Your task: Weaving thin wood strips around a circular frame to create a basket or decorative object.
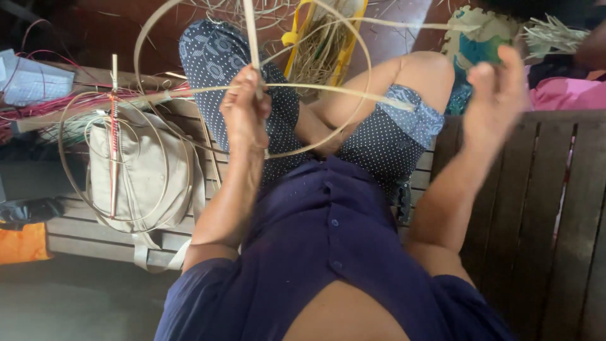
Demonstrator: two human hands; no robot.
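In the head view, a yellow-framed basket (pixel 344 44) stands on the far side, beyond the knees, with loose dry straw (pixel 315 60) bunched inside it. A beige cloth bag (pixel 142 173) lies on the left on the slatted wooden bench (pixel 555 208); what it holds cannot be seen. Thin cane hoops (pixel 82 189) rest on and around the bag, crossed by an upright stick with red binding (pixel 114 139).

The bench runs from left to right beneath the seated person, its boards dark on the right. A grey floor (pixel 69 303) shows near left, with an orange cloth (pixel 22 243) beside it.

The left hand (pixel 245 113) is closed around pale cane strips (pixel 315 88), which loop in wide arcs over the lap and reach far and right. The right hand (pixel 495 95) is raised on the right, fingers spread and blurred, holding nothing that can be seen.

Far left lies a pale folded packet (pixel 28 79) among red strands (pixel 57 104). A pink cloth (pixel 565 91) sits far right.
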